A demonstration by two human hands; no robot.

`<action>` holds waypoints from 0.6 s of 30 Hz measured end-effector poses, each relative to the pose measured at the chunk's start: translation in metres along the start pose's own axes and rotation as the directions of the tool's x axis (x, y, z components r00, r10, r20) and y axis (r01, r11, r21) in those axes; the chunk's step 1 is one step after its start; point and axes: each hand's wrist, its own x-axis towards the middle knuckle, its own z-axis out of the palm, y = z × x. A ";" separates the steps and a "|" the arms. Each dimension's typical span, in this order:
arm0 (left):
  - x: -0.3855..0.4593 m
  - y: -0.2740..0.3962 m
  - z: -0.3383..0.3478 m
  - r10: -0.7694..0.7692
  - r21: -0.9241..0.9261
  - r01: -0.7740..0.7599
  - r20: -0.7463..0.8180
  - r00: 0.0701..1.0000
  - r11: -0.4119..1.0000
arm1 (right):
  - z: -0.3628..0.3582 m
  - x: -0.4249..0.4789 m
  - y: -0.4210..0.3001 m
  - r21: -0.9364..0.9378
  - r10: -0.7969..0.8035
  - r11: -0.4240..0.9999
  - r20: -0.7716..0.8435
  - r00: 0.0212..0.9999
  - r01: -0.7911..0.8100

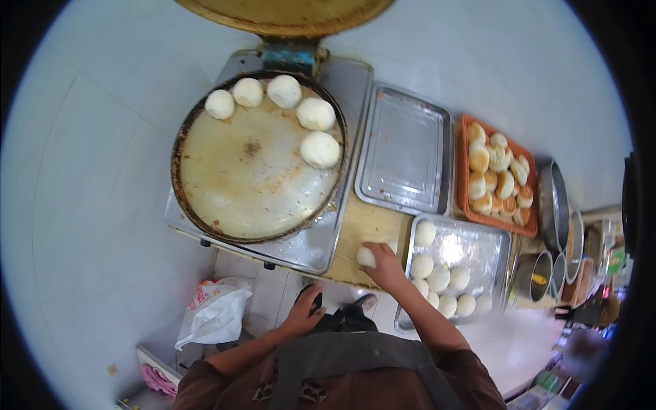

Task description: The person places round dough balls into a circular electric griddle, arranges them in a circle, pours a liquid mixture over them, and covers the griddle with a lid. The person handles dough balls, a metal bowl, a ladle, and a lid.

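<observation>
My right hand (383,266) grips a round white dough bun (366,257) over the wooden table (353,241), between the griddle and a tray. My left hand (306,311) hangs in front of my body with its fingers apart and nothing seen in it. On the round griddle (246,169), several white buns (320,150) stand along the far and right rim. To the right of my right hand, a metal tray (476,241) holds several more white dough buns (438,278).
The raised griddle lid (292,15) stands at the back. A bare metal tray (405,148) lies beside an orange basket (463,169) of browned buns (505,184). Metal pots (528,279) stand at the right. A white plastic bag (218,312) is at the lower left.
</observation>
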 end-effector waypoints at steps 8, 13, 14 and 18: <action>-0.060 -0.044 -0.027 -0.149 -0.230 0.084 -0.278 0.949 0.969 | -0.127 0.077 -0.160 0.259 -0.262 0.926 -0.078 0.962 0.273; -0.057 -0.049 -0.047 -0.171 -0.293 0.070 -0.337 0.926 0.954 | -0.081 0.206 -0.269 -0.039 -0.501 0.866 -0.069 0.863 0.499; -0.059 -0.054 -0.050 -0.183 -0.323 0.064 -0.351 0.918 0.944 | -0.063 0.230 -0.281 -0.015 -0.494 0.870 -0.060 0.868 0.494; -0.081 -0.063 -0.059 -0.294 -0.391 0.120 -0.424 0.857 0.913 | 0.006 0.296 -0.320 -0.027 -0.522 0.853 -0.034 0.852 0.521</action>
